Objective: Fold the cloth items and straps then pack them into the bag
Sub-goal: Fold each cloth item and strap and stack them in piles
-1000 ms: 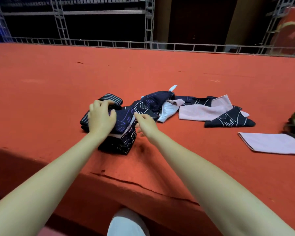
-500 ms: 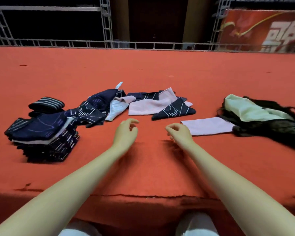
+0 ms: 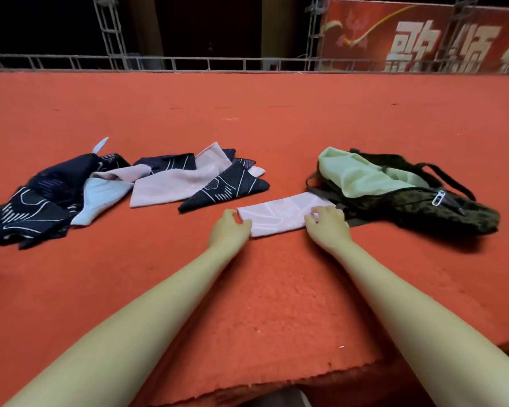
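Pink cloth point(image 3: 279, 214), folded flat, faint white pattern, beside bag point(image 3: 409, 201).

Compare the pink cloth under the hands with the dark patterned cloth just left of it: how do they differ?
The pink cloth is pale; the dark patterned cloth is navy with white lines. The pink one is a flat rectangle, the dark one pointed. Both hands touch the pink one; neither touches the dark one. Both lie on the red surface.

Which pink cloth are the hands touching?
The flat folded pink cloth beside the bag, apart from the heap. The left hand and right hand touch its ends.
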### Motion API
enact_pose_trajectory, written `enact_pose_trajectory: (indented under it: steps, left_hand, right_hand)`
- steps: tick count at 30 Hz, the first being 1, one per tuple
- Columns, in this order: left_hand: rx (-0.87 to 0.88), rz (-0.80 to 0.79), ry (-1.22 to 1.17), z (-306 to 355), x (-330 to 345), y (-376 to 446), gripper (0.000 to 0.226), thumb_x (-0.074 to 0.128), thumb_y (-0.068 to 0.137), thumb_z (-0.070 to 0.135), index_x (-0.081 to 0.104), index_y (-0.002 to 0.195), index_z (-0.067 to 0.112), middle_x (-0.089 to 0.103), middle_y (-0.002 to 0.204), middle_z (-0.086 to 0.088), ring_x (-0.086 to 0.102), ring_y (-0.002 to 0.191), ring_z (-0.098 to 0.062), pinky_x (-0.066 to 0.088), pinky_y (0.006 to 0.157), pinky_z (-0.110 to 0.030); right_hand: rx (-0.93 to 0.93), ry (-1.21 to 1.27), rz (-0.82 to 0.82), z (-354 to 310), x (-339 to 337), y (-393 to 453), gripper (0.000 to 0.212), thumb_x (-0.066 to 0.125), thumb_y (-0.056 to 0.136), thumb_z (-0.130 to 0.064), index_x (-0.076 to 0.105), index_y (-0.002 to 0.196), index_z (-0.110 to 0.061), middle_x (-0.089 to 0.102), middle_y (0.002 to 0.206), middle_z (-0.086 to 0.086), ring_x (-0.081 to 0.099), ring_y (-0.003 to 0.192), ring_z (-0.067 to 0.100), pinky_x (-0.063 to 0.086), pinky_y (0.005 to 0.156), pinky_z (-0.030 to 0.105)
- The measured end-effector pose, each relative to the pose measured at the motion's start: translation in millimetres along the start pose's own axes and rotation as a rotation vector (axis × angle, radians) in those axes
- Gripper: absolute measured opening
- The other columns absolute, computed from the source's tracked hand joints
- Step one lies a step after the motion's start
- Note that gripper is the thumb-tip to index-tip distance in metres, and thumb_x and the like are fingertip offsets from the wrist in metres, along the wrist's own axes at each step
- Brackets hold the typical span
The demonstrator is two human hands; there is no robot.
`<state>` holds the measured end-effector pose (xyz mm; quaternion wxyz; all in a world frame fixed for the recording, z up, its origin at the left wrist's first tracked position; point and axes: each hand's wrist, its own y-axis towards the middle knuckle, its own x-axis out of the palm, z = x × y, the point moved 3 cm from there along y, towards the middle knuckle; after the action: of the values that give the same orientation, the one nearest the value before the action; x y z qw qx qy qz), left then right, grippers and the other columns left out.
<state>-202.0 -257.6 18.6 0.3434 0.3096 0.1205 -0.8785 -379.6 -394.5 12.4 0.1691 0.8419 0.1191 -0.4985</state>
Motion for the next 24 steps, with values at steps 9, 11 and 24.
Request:
enact_pose_trajectory:
  steps: [9, 11, 24]
  left_hand:
    - [0.020, -0.006, 0.113, 12.1, 23.1, 8.7, 0.062, 0.059, 0.083, 0.028, 0.037, 0.141, 0.022, 0.051, 0.138, -0.003, 0.050, 0.124, -0.025, 0.041, 0.098, -0.033]
    - [0.053, -0.052, 0.052, 17.7, 23.9, 3.6, 0.059, 0.058, 0.082, 0.022, 0.042, 0.139, 0.023, 0.053, 0.135, -0.003, 0.054, 0.116, -0.023, 0.043, 0.093, -0.026]
    - [0.232, 0.211, -0.093, -49.1, -105.8, -57.6, 0.043, 0.051, 0.080, 0.005, 0.063, 0.121, 0.005, 0.061, 0.124, -0.014, 0.053, 0.116, -0.024, 0.030, 0.089, -0.013]
  right_hand:
    - [0.168, -0.107, -0.007, 12.9, 0.2, 30.4, 0.052, 0.053, 0.090, -0.033, 0.041, 0.134, -0.008, 0.048, 0.134, 0.019, 0.040, 0.124, 0.038, 0.035, 0.100, 0.041]
    - [0.202, 0.005, -0.019, 7.3, -3.3, 29.0, 0.050, 0.054, 0.086, -0.022, 0.041, 0.132, -0.007, 0.049, 0.132, 0.020, 0.046, 0.122, 0.038, 0.039, 0.098, 0.040]
    - [0.084, 0.929, -0.086, -110.9, 31.5, -75.7, 0.062, 0.053, 0.079, -0.004, 0.042, 0.139, -0.010, 0.054, 0.120, 0.005, 0.056, 0.110, 0.025, 0.049, 0.094, 0.039]
